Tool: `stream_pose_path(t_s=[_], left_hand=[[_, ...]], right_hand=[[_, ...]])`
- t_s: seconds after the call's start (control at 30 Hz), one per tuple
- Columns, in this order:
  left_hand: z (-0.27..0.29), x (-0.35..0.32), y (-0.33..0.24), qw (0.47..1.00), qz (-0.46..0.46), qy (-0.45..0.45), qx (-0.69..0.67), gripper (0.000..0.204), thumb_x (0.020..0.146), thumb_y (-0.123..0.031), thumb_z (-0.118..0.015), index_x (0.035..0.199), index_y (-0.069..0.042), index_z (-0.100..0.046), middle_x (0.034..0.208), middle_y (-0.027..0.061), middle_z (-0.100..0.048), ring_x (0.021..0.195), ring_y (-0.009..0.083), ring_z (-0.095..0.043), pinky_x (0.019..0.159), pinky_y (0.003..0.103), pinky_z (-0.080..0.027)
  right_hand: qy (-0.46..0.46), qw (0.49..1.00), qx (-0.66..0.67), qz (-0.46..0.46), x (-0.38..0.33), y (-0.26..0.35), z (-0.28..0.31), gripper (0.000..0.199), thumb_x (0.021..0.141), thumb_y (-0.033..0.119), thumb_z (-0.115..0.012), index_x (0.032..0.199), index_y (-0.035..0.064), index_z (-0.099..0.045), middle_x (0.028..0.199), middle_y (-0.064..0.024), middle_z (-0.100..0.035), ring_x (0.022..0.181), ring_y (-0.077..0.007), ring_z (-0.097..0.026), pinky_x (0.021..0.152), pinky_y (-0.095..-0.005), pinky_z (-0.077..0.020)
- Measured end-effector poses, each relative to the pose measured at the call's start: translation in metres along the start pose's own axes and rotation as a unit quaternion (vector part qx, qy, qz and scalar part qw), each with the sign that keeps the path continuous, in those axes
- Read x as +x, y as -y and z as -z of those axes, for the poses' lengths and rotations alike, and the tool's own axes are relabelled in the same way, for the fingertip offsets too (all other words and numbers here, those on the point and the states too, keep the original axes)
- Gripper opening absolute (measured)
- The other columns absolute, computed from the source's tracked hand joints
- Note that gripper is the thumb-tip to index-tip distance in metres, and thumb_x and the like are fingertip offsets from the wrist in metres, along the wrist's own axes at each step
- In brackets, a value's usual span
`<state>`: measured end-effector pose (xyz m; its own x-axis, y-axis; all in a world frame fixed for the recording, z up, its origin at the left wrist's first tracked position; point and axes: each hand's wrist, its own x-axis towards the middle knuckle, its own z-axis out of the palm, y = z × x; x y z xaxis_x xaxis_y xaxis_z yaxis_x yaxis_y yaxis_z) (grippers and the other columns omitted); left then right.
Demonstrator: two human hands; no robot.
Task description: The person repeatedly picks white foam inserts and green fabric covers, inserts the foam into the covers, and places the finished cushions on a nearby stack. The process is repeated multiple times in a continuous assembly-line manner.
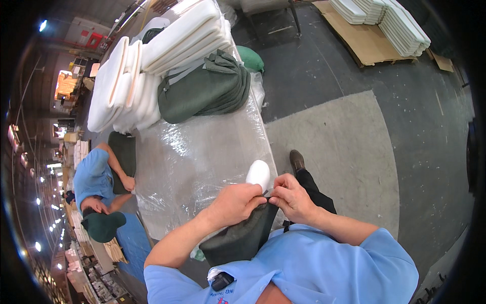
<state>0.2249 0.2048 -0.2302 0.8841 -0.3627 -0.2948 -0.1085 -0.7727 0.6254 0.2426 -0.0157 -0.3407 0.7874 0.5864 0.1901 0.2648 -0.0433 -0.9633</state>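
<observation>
A dark green fabric cover lies against my body at the table's edge. My left hand is closed on its upper edge, thumb and fingers pinched together. Close beside it, my right hand pinches the same edge, fingertips almost meeting the left ones. Small dark and pale bits show between the fingertips, too small to make out. Past my left fingers the rounded end of a white padded cushion insert sticks out; whether it runs inside the cover is hidden by my hands.
Plastic film wraps the table. White cushion inserts and folded green covers are piled at its far end. At the left, a co-worker handles another green piece. More white pads rest on cardboard, far right.
</observation>
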Motion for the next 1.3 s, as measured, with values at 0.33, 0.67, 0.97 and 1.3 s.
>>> stream_pose_path(t_s=[0.33,0.67,0.97,1.3], left_hand=[[0.022,0.019,0.005,0.989,-0.041,0.104,0.095,0.026,0.097,-0.03,-0.073,0.089,-0.006,-0.067,0.106,0.0158,-0.068,0.093,0.0369,-0.065,0.079,0.047,-0.053],[0.011,0.035,0.041,0.995,-0.09,-0.026,-0.023,0.015,0.094,-0.013,-0.076,0.097,-0.002,-0.067,0.122,0.0184,-0.06,0.11,0.0395,-0.062,0.095,0.047,-0.052],[-0.004,0.07,0.102,0.976,0.085,0.055,-0.194,0.019,0.102,-0.019,-0.068,0.101,0.0,-0.071,0.104,0.0127,-0.059,0.093,0.0266,-0.061,0.083,0.036,-0.05],[-0.061,0.097,0.191,0.869,0.302,0.194,-0.341,0.033,0.106,-0.029,-0.062,0.096,0.002,-0.072,0.101,0.0107,-0.061,0.093,0.0178,-0.058,0.082,0.033,-0.048]], right_hand=[[0.205,0.905,0.271,-0.256,0.005,-0.008,0.011,0.017,0.103,0.02,-0.074,0.104,0.0034,-0.073,0.118,-0.0058,-0.069,0.105,-0.0165,-0.062,0.091,-0.0343,-0.0529],[0.1,0.993,-0.053,0.042,0.046,-0.026,0.006,0.015,0.095,0.015,-0.077,0.103,0.0035,-0.072,0.155,-0.0222,-0.049,0.139,-0.0422,-0.052,0.114,-0.0491,-0.0466],[0.067,0.981,0.1,-0.152,0.072,-0.061,0.002,0.021,0.104,0.018,-0.069,0.099,-0.0021,-0.073,0.12,-0.01,-0.071,0.103,-0.0262,-0.068,0.087,-0.0355,-0.0551],[0.11,0.961,0.071,-0.244,0.07,-0.147,-0.038,0.033,0.11,0.028,-0.062,0.1,-0.0026,-0.068,0.097,-0.0059,-0.059,0.087,-0.0178,-0.058,0.082,-0.032,-0.0492]])
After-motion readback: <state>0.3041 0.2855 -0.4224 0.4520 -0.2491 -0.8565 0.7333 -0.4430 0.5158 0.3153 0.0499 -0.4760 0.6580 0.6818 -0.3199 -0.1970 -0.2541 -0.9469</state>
